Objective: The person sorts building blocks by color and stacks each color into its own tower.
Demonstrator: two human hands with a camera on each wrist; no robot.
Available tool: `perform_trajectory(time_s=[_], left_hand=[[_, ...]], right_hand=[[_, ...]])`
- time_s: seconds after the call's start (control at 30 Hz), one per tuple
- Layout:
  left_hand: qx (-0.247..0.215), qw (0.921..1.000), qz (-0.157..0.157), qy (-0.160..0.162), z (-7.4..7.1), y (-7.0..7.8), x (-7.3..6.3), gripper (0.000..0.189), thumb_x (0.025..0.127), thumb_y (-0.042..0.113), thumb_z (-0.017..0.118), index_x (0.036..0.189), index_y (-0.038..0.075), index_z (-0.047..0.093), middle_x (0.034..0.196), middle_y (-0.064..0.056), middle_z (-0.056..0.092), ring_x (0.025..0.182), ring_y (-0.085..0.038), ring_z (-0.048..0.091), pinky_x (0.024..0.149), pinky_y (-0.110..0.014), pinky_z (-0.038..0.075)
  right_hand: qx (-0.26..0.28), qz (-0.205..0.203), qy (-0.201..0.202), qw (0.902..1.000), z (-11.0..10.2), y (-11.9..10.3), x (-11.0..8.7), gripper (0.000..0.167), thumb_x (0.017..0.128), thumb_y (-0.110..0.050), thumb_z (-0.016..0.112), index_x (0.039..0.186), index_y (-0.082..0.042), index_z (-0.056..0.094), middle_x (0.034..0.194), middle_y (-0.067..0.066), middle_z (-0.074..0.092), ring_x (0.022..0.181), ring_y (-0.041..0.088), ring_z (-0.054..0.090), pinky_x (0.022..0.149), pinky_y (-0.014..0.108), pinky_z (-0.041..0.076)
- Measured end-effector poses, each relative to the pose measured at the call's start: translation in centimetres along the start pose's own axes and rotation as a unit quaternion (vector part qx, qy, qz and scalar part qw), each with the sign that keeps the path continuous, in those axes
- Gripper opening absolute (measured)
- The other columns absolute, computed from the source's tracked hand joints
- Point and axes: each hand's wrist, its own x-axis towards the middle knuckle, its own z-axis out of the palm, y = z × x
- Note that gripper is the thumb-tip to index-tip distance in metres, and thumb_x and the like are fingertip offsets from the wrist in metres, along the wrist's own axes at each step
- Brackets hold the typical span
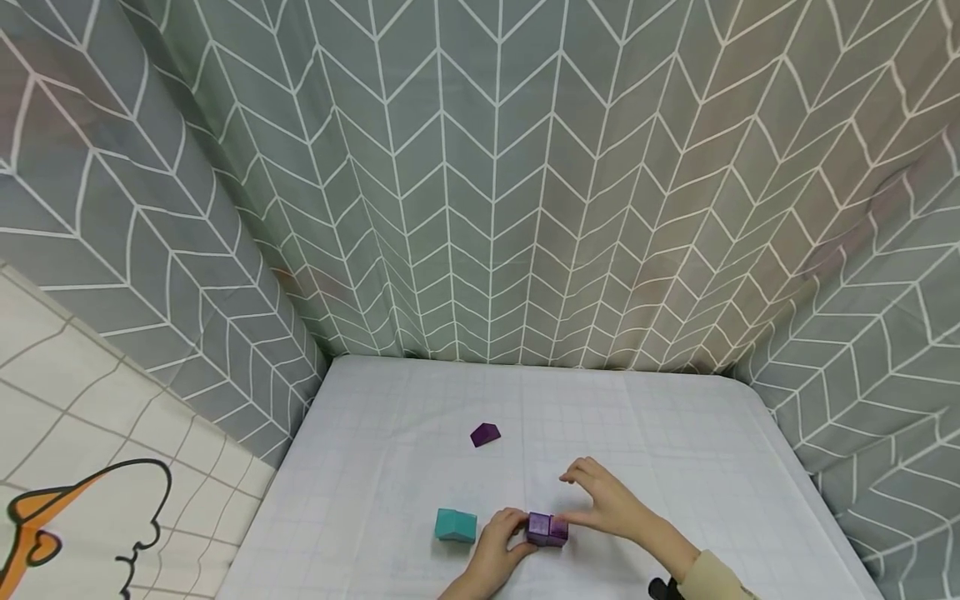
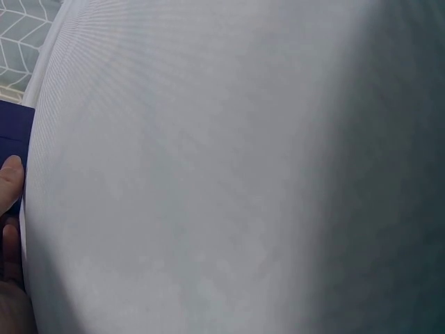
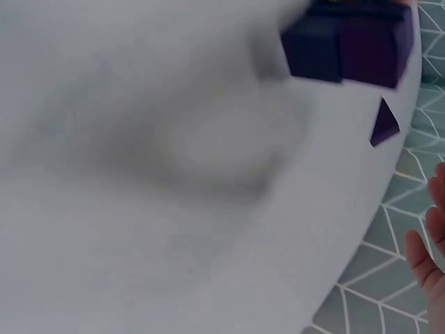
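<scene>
Two joined purple blocks (image 1: pixel 547 530) stand on the white table near its front, showing two square top faces. My left hand (image 1: pixel 495 546) grips them from the left, with the fingers at the far corner and the thumb at the near side. In the left wrist view part of that hand shows at a dark purple-blue block face (image 2: pixel 14 132). My right hand (image 1: pixel 606 500) is spread on the right side, its thumb at the right block and its fingers raised apart from it. The purple blocks (image 3: pixel 348 49) also show at the top of the right wrist view.
A teal block (image 1: pixel 456 526) with a ridged top sits just left of my left hand. Farther back lies a small dark purple angular piece (image 1: pixel 485 434). Patterned grey curtains (image 1: pixel 495 183) hang around the white table (image 1: pixel 637 417). A black object (image 1: pixel 663 588) is by the right sleeve.
</scene>
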Motion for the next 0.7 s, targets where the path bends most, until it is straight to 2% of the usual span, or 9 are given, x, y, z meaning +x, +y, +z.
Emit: perform_trajectory(time_s=[0.2,0.43,0.57,0.7], left_hand=[[-0.003,0.9996,-0.023,-0.014,-0.2,-0.2,0.1,0.034,0.074,0.024,0.069,0.105,0.015,0.059,0.101,0.008,0.054,0.092,-0.004,0.05,0.078,-0.021,0.046],[-0.016,0.9977,-0.053,-0.038,-0.3,-0.1,0.3,0.034,0.076,0.027,0.067,0.106,0.015,0.058,0.103,0.011,0.053,0.095,-0.004,0.05,0.081,-0.022,0.045],[-0.014,0.9973,-0.054,-0.046,-0.1,-0.4,0.2,0.035,0.077,0.029,0.066,0.107,0.015,0.058,0.104,0.012,0.053,0.096,-0.004,0.049,0.082,-0.023,0.044],[-0.011,0.9977,-0.05,-0.045,0.1,-0.4,0.2,0.035,0.076,0.028,0.067,0.107,0.013,0.058,0.105,0.01,0.053,0.096,-0.004,0.049,0.081,-0.021,0.045]], right_hand=[[-0.033,0.021,0.014,0.9991,-2.2,2.0,3.4,0.052,0.069,-0.05,0.069,0.097,-0.007,0.062,0.091,-0.001,0.054,0.086,0.009,0.049,0.072,0.028,0.046],[-0.055,0.02,0.048,0.9971,-4.4,4.8,8.0,0.05,0.068,-0.042,0.072,0.097,-0.002,0.061,0.094,0.004,0.054,0.089,0.017,0.05,0.076,0.035,0.045],[-0.054,0.029,0.066,0.9959,-4.9,6.0,10.2,0.047,0.067,-0.037,0.075,0.097,-0.002,0.062,0.093,0.006,0.054,0.088,0.019,0.05,0.075,0.036,0.045],[-0.042,0.03,0.061,0.9968,-4.6,6.6,12.4,0.045,0.067,-0.032,0.076,0.097,-0.002,0.062,0.093,0.007,0.055,0.088,0.021,0.052,0.076,0.035,0.045]])
